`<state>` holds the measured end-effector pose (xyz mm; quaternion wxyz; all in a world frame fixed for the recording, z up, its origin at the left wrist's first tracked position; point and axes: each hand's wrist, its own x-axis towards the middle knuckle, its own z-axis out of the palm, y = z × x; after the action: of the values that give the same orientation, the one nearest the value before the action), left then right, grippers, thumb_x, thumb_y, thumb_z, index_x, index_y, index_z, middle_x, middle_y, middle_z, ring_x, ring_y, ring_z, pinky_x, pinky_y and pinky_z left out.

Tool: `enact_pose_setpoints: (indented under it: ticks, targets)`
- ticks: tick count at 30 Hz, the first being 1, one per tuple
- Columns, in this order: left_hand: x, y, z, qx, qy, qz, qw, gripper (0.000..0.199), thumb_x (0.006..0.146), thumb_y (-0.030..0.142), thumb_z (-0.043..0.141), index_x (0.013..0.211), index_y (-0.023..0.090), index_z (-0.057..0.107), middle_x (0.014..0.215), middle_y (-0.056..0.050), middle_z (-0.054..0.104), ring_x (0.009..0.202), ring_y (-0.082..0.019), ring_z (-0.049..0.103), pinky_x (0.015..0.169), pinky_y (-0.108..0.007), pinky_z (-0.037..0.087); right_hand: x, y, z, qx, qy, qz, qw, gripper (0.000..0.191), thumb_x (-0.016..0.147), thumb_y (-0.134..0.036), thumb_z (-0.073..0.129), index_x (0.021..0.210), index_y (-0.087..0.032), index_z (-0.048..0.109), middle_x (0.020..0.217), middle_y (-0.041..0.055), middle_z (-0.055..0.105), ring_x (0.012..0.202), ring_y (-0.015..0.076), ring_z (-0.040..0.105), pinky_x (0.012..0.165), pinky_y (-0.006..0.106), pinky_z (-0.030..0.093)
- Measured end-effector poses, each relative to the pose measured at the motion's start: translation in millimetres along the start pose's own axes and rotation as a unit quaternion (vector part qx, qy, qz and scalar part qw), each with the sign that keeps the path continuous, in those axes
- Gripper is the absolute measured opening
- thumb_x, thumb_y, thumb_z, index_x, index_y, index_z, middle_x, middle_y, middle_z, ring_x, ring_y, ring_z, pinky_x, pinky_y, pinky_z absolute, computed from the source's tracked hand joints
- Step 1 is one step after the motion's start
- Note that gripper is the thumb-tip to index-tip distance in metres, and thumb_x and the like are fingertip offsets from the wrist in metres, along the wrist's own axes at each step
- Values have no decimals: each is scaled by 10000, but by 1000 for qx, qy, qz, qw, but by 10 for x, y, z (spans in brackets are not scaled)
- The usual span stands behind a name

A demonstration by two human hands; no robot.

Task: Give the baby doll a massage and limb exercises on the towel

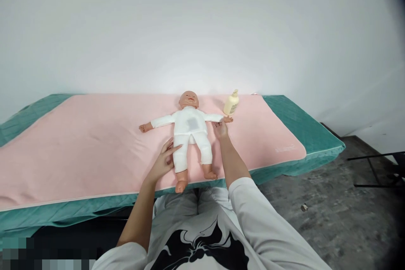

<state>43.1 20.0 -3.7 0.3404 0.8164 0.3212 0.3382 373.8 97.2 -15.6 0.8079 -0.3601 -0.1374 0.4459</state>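
A baby doll (189,120) in a white top and white trousers lies on its back on a pink mat (104,147), head toward the wall and arms spread. My left hand (164,159) rests beside the doll's leg on the left, fingers apart, one fingertip reaching over the trouser leg. Close under the doll's outstretched arm on the right is my right hand (220,128), its palm partly up and its fingers spread near the sleeve cuff. Both hands look free of any held object. A pale yellow pump bottle (231,103) stands just beyond the doll's hand on the right.
The pink mat covers a green-sheeted bed (303,126) that stands against a white wall (202,29). At the right, a black metal frame (373,168) is above the grey floor (319,228), where a small scrap (304,207) lies.
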Motion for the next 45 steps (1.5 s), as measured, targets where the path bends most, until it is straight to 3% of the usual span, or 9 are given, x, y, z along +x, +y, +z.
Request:
enact_pose_setpoints:
  ticks: [6,12,17,21,26,30,35,40,45]
  targets:
    - [-402,100,78,82,32,-6,996,615,855,164,508,1452,264,402,1594,-71,196,1478,-288,211,1166,-488,328,-8,11,10,26,-1,35,999,232,976,-314,425,932,-236,639,1011,13,718,1012,126,676,1029,368,518]
    - [-655,187,105,154,-15,37,987,718,836,150,516,1509,283,304,1613,-76,174,1469,-317,227,1154,-502,332,-10,-2,22,43,9,52,998,238,987,-307,414,933,-217,628,1024,15,718,1020,115,669,1022,335,519]
    - [-671,186,105,209,-46,51,975,826,805,161,561,1545,271,210,1624,-102,141,1469,-343,219,1146,-506,323,1,-3,15,57,8,67,996,217,990,-274,417,988,-182,614,1027,27,715,1024,103,659,1033,302,495]
    - [-675,140,144,240,-53,51,968,905,776,314,682,1546,246,212,1624,-139,117,1459,-377,229,1123,-512,341,22,7,5,59,12,73,996,225,993,-281,412,1002,-178,611,1028,36,718,1015,109,664,1039,323,491]
    - [-697,96,272,296,10,77,952,883,780,274,668,1543,237,226,1625,-153,98,1455,-378,243,1121,-515,322,55,30,-24,57,13,63,996,224,995,-285,387,1013,-229,603,1064,7,712,983,98,681,1029,350,503]
    - [-696,107,337,320,41,86,942,829,792,226,618,1536,215,251,1607,-152,196,1461,-360,238,1132,-508,298,59,35,-40,52,5,57,997,230,987,-291,386,1051,-207,590,1064,26,714,984,100,682,1002,345,511]
    - [-681,148,332,318,20,74,945,816,812,255,593,1542,205,231,1564,-120,327,1460,-326,257,1150,-492,268,31,25,-35,50,2,46,998,216,981,-284,392,1042,-209,585,1058,29,714,1019,100,678,1016,332,500]
    - [-663,183,295,306,-5,73,949,840,817,396,622,1535,170,249,1559,-124,335,1456,-316,267,1164,-473,236,8,9,-20,47,2,50,998,189,975,-300,423,1038,-227,585,1085,46,711,1039,132,678,1028,350,508]
    - [-658,171,273,301,-22,63,951,888,811,540,616,1535,179,249,1552,-141,345,1430,-318,319,1167,-470,199,18,13,-21,47,6,56,997,214,984,-293,390,1032,-221,586,1081,30,707,1005,108,686,1030,336,498]
